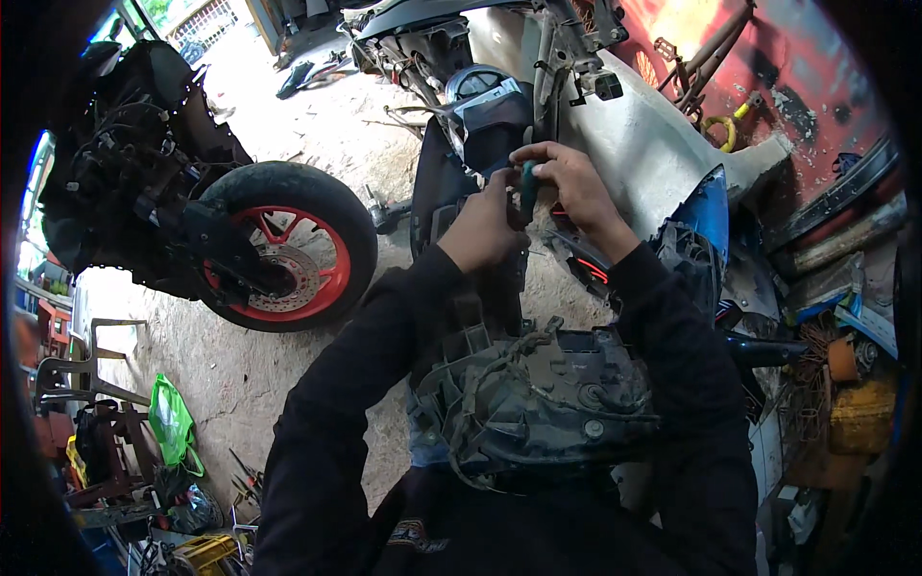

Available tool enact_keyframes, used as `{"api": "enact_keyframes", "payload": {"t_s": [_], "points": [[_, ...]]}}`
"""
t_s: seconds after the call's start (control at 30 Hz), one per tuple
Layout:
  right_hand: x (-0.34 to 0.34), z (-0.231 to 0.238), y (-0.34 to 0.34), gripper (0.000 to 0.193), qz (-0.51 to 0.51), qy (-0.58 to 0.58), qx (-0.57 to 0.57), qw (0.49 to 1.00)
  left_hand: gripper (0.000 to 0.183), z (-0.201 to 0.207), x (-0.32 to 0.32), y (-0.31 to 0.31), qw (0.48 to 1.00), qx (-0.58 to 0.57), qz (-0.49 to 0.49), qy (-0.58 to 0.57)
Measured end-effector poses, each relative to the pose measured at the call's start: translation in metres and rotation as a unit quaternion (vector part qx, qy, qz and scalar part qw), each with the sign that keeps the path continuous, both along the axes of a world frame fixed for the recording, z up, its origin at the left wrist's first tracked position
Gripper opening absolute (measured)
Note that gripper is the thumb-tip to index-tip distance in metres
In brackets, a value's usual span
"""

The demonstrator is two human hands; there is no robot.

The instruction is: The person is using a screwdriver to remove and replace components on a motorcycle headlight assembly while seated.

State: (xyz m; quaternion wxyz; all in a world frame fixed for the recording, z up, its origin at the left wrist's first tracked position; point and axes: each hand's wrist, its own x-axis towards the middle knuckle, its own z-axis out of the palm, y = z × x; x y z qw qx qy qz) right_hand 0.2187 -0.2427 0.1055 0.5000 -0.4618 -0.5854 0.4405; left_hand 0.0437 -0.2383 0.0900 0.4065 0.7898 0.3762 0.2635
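My right hand (583,190) is closed, its thumb and forefinger around a short dark green piece shaped like a tool handle (528,192). Just left of it, my left hand (477,228) is closed too, fingertips curled near the lower end of that piece; what they pinch is hidden. Both hands are over a stripped black motorcycle body (495,130). Nearer, across my lap, lies a dusty black motorcycle part (567,389) with a loose cable, resembling the back of a headlight housing.
A black motorcycle with a red-rimmed wheel (341,259) stands at left. Right are a blue fairing panel (706,216), a red-lit or red-lensed lamp (591,269) and a yellow curved bar (735,125). A plastic chair (72,370) and green bag (171,422) are at lower left.
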Motion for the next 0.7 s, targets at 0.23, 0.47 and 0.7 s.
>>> {"api": "enact_keyframes", "payload": {"t_s": [0.23,0.47,0.7], "points": [[-0.014,0.02,-0.011,0.032,-0.053,-0.247,0.041,0.967,0.09,-0.003,0.003,-0.004,0.995,0.073,0.055,0.036],[-0.007,0.005,-0.001,0.03,-0.049,-0.18,0.094,0.978,0.095,-0.001,0.002,0.003,0.999,0.003,0.017,0.035],[-0.007,0.009,-0.003,0.03,0.05,0.059,0.002,0.997,0.102,-0.002,0.005,-0.001,0.994,0.084,0.05,0.043]]}}
